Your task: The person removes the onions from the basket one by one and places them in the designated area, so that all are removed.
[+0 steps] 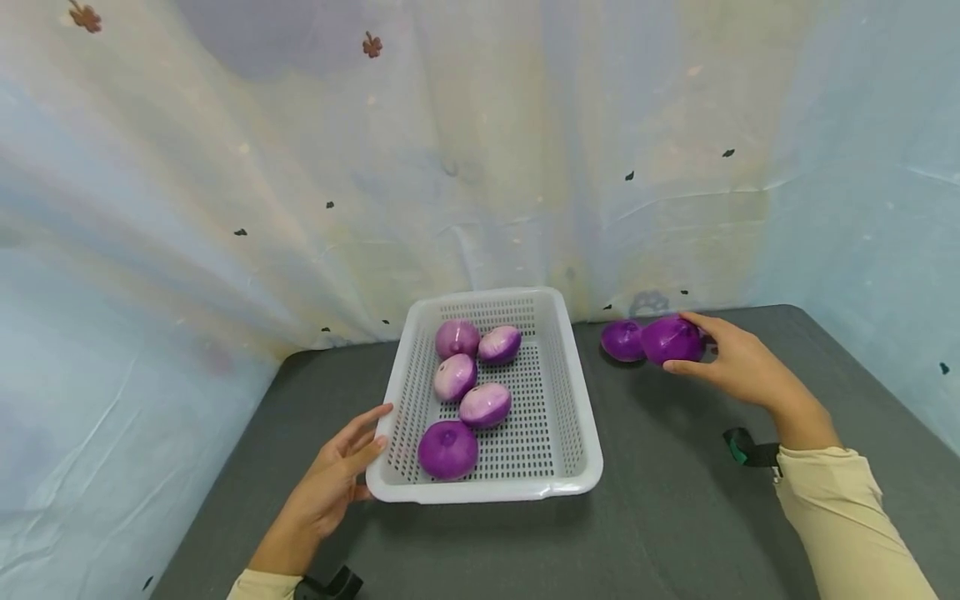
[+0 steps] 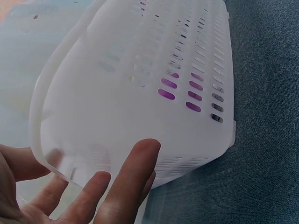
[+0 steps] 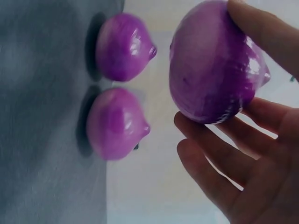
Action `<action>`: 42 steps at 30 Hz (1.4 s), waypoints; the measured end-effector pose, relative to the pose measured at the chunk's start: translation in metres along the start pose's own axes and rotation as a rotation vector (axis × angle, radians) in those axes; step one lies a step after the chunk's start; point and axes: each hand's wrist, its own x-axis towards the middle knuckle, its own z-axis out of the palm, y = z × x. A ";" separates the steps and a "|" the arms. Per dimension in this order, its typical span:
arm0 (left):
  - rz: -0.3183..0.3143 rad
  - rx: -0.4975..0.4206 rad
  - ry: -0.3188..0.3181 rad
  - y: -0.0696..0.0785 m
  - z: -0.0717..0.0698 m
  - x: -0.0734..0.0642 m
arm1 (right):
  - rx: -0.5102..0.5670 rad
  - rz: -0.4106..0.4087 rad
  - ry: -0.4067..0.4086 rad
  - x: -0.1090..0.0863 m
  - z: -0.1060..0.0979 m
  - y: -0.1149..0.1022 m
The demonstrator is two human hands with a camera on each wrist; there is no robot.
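A white perforated plastic basket (image 1: 581,442) stands on the dark table, with several purple onions (image 1: 447,450) inside it. My left hand (image 1: 326,479) holds the basket's left rim near the front corner. Its thumb lies over the rim, and the fingers (image 2: 128,182) are along the outer wall. To the right of the basket, my right hand (image 1: 738,367) grips a purple onion (image 3: 215,65) between thumb and fingers, raised off the table. Two more onions, one upper (image 3: 124,46) and one lower (image 3: 114,123) in the right wrist view, rest beyond it; the head view mostly hides one of them.
A pale patterned curtain (image 1: 487,167) hangs directly behind the table (image 1: 645,525) and along its sides. The basket's back rim is close to this curtain. A dark strap (image 1: 753,450) is around my right wrist.
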 end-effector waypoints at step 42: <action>0.026 -0.013 -0.063 -0.003 -0.001 -0.003 | 0.016 0.180 -0.086 0.051 -0.029 0.126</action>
